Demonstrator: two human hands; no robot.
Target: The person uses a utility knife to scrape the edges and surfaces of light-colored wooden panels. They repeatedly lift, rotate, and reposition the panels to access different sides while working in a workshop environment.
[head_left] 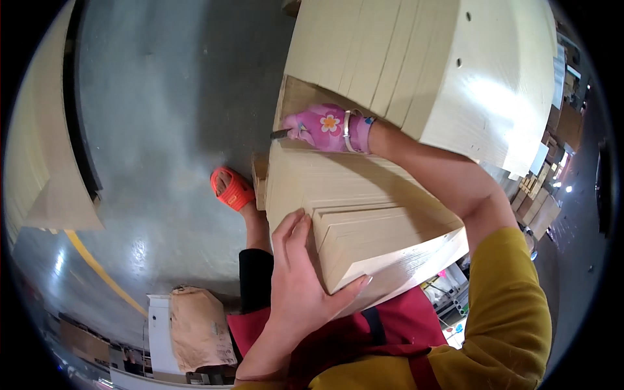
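In the middle stands a stack of pale boards (364,195), packed face to face with their edges showing. My left hand (302,279) is bare and grips the near corner of this stack, fingers along one side and thumb over the front board. My right hand (322,127) wears a pink flowered glove with a bracelet at the wrist. It reaches into the gap between this stack and a taller far stack (383,58). Closed in its fingers is a dark, thin tool (281,134); only its tip shows, so its kind is unclear.
More pale boards (39,156) stand at the left across the grey floor (149,117). My foot in an orange slipper (232,190) is beside a wooden block (259,179). A brown-wrapped pack (201,328) lies lower left. Stacked wood pieces (539,201) are at the right.
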